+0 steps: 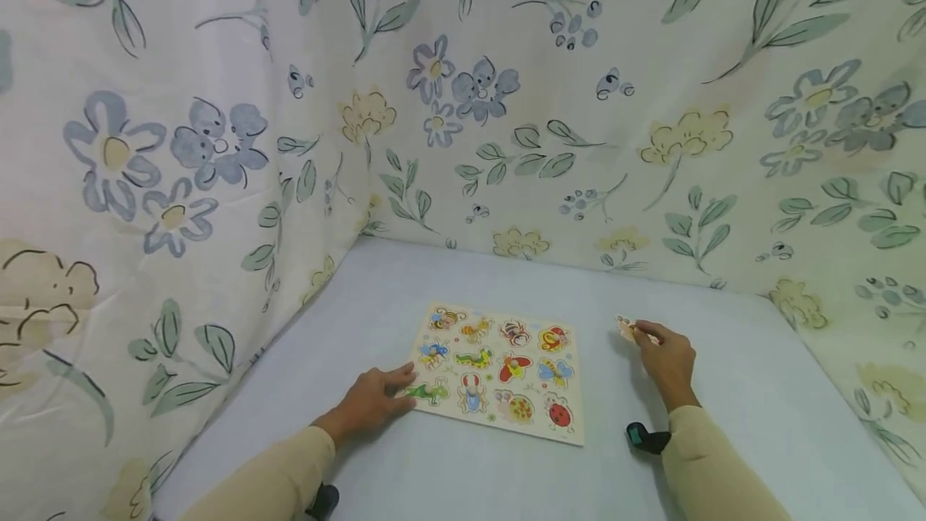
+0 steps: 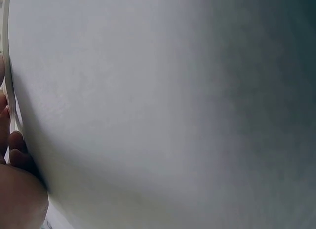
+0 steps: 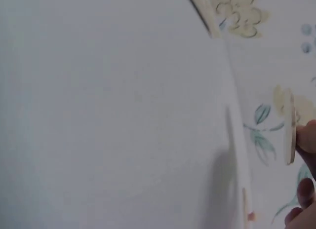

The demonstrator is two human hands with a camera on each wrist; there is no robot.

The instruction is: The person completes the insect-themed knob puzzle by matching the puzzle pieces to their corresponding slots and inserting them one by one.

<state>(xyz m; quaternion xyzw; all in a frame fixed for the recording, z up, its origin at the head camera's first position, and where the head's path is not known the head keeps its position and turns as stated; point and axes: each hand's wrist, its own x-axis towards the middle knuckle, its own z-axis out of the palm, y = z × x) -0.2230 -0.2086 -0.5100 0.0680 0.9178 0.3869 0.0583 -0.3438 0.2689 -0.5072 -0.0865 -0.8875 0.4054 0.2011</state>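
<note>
A flat wooden puzzle board [image 1: 499, 424] with rows of colourful insect pictures lies on the table. My left hand [image 1: 370, 402] rests at its left edge, thumb and index finger apart on the rim; in the left wrist view, bent fingers [image 2: 19, 152] show beside that edge. To the right of the board, my right hand [image 1: 665, 356] pinches a small wooden puzzle piece [image 1: 625, 328] above the table. This thin piece [image 3: 290, 125] appears nearly edge-on in the right wrist view, with fingertips at its back. Its printed picture is mostly hidden.
The pale table [image 1: 738, 360] surrounds the board. A floral curtain [image 1: 463, 207] stands along the back and both sides. Dark wrist-worn devices [image 1: 646, 438] sit beside the sleeves, and a board corner [image 3: 203, 13] shows at the top of the right wrist view.
</note>
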